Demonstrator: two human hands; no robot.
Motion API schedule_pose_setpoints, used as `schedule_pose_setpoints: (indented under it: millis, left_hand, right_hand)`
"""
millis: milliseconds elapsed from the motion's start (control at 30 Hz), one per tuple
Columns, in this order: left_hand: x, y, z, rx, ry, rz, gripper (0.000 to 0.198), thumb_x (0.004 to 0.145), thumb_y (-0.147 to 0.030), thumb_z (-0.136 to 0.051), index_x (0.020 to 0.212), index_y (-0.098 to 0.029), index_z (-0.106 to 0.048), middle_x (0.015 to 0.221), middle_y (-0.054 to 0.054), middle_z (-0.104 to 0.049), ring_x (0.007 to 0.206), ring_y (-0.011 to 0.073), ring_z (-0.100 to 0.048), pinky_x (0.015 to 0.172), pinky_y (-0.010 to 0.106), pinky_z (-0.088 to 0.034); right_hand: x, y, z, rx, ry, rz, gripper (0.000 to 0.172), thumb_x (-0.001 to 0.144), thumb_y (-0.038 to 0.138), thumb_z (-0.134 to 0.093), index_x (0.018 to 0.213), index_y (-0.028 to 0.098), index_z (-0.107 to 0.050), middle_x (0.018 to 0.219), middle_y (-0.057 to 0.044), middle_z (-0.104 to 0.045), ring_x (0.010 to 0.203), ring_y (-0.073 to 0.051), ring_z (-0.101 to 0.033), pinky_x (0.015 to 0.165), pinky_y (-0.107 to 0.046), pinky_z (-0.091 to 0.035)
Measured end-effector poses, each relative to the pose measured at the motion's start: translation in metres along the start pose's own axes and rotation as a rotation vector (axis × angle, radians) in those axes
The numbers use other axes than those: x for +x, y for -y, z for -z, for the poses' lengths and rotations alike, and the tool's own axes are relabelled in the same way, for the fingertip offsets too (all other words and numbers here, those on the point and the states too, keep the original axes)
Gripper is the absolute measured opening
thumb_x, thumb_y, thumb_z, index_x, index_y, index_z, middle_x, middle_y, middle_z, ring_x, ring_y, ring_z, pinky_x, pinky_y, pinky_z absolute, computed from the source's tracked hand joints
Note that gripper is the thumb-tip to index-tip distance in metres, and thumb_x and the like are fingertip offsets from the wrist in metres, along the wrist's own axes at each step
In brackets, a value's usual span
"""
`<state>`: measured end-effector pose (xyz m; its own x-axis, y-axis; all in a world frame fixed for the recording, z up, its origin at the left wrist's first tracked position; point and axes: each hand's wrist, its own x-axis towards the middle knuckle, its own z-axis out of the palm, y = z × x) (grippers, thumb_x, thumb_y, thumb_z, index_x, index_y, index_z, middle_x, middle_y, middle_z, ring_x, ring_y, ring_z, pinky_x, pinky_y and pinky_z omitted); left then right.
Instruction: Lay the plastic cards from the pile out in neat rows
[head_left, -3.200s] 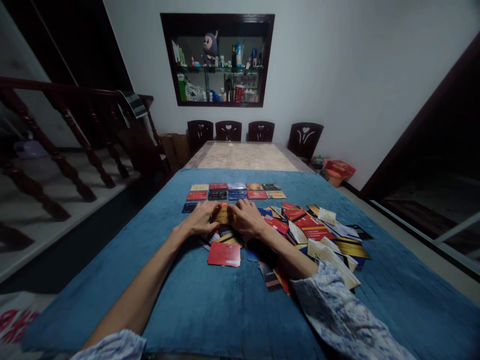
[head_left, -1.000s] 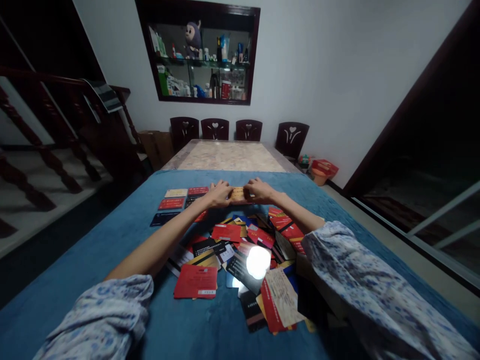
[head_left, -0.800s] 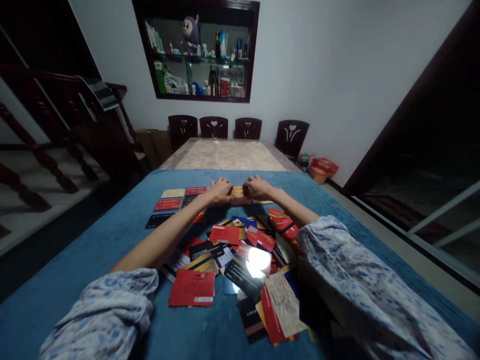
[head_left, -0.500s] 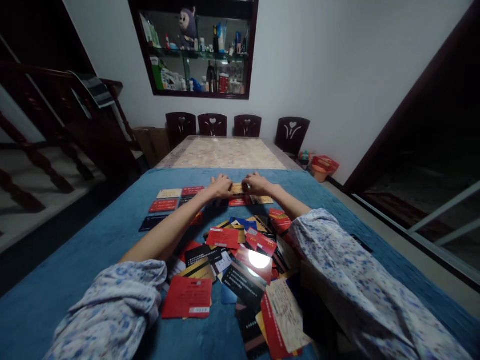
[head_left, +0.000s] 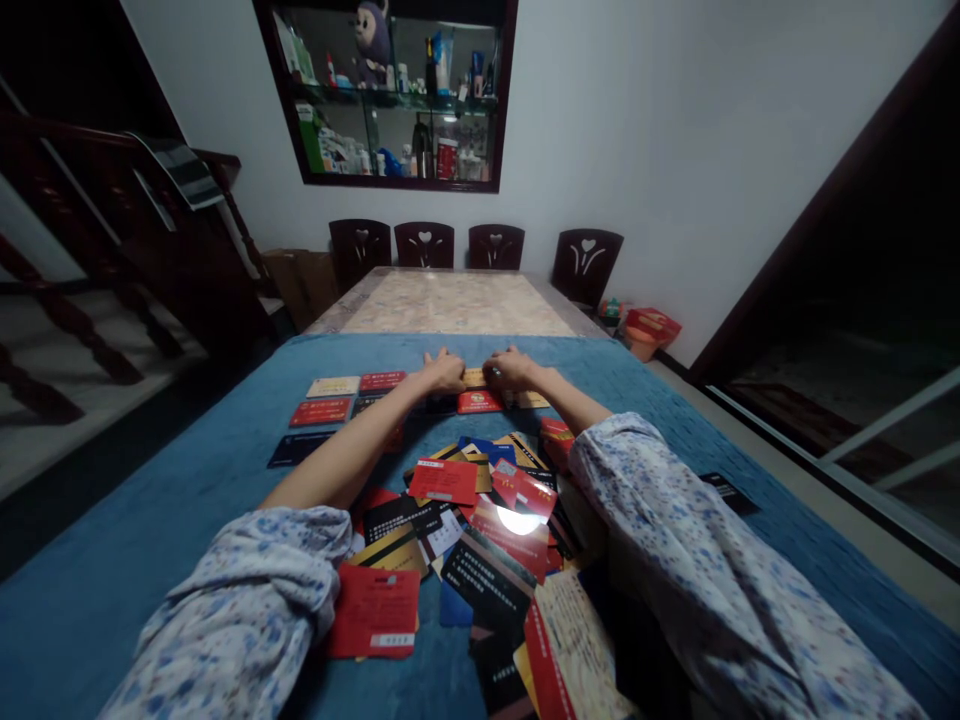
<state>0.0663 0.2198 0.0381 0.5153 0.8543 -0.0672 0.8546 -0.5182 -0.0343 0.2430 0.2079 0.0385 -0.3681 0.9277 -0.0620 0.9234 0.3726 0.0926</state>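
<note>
Both my arms reach forward across a blue cloth [head_left: 187, 470]. My left hand [head_left: 442, 372] and my right hand [head_left: 508, 368] are closed on the two ends of a gold card [head_left: 473, 377], low over the far row of laid-out cards. A red card [head_left: 480, 402] lies just below it in the second row. More cards stand in tidy rows to the left, among them a cream card [head_left: 333, 386] and a red card [head_left: 319, 411]. A loose heap of cards [head_left: 480, 520] lies between my forearms, nearer to me.
Beyond the cloth shows the bare marble tabletop [head_left: 450, 303] with several dark chairs [head_left: 495, 245] at the far end. A wall cabinet [head_left: 394, 90] holds bottles and a plush toy. A wooden stair rail [head_left: 112, 230] is at the left, a dark doorway at the right.
Both hands have carried the gold card from the heap out to the far row of cards and lowered it there. My head has leaned forward, so the heap now lies closer below me.
</note>
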Motion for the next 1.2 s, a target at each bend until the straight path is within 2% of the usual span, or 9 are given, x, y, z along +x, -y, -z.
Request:
schedule_pose_setpoints:
  millis: [400, 600, 733, 867, 1067, 1200]
  left_hand:
    - [0.008, 0.004, -0.003, 0.004, 0.047, 0.016, 0.024, 0.077, -0.02, -0.058, 0.094, -0.014, -0.074, 0.113, 0.018, -0.069, 0.123, 0.0393, -0.046, 0.1, 0.064, -0.04]
    - [0.012, 0.006, -0.004, -0.002, 0.06, 0.027, 0.028, 0.075, -0.022, -0.061, 0.099, -0.017, -0.073, 0.116, 0.015, -0.069, 0.122, 0.0375, -0.046, 0.102, 0.064, -0.039]
    - [0.013, 0.007, -0.003, -0.012, 0.068, 0.029, 0.03, 0.076, -0.026, -0.062, 0.104, -0.02, -0.071, 0.122, 0.014, -0.067, 0.125, 0.038, -0.044, 0.101, 0.063, -0.039]
    - [0.013, 0.007, -0.002, -0.02, 0.082, 0.025, 0.027, 0.076, -0.026, -0.063, 0.1, -0.019, -0.073, 0.126, 0.015, -0.064, 0.126, 0.0395, -0.043, 0.102, 0.063, -0.038]
    - [0.011, 0.005, -0.001, -0.035, 0.082, 0.014, 0.022, 0.076, -0.024, -0.063, 0.094, -0.018, -0.073, 0.124, 0.015, -0.064, 0.124, 0.0386, -0.045, 0.101, 0.063, -0.039]
    - [0.011, 0.004, -0.001, -0.032, 0.082, 0.011, 0.023, 0.074, -0.022, -0.062, 0.094, -0.018, -0.073, 0.123, 0.015, -0.065, 0.124, 0.0386, -0.044, 0.101, 0.061, -0.04]
  right_hand:
    - [0.012, -0.007, -0.008, -0.011, 0.018, 0.027, 0.037, 0.085, 0.03, -0.062, 0.121, 0.029, -0.071, 0.132, -0.009, -0.064, 0.122, -0.032, -0.052, 0.087, -0.034, -0.047]
    - [0.022, -0.014, -0.016, -0.004, 0.02, 0.061, 0.034, 0.083, 0.027, -0.062, 0.115, 0.024, -0.073, 0.112, -0.007, -0.075, 0.109, -0.025, -0.063, 0.094, -0.028, -0.044]
    - [0.027, -0.015, -0.019, -0.008, 0.012, 0.064, 0.036, 0.08, 0.023, -0.063, 0.114, 0.023, -0.074, 0.109, -0.006, -0.076, 0.105, -0.024, -0.066, 0.095, -0.028, -0.043]
    - [0.028, -0.015, -0.019, -0.004, 0.003, 0.058, 0.042, 0.076, 0.02, -0.065, 0.117, 0.023, -0.073, 0.11, -0.007, -0.076, 0.105, -0.025, -0.066, 0.095, -0.029, -0.044]
    - [0.026, -0.014, -0.018, -0.013, -0.02, 0.082, 0.038, 0.075, 0.022, -0.065, 0.112, 0.021, -0.074, 0.116, -0.009, -0.073, 0.114, -0.028, -0.06, 0.09, -0.03, -0.046]
    - [0.026, -0.015, -0.018, 0.006, -0.017, 0.073, 0.041, 0.076, 0.024, -0.065, 0.116, 0.022, -0.072, 0.11, -0.01, -0.073, 0.117, -0.028, -0.057, 0.085, -0.028, -0.047]
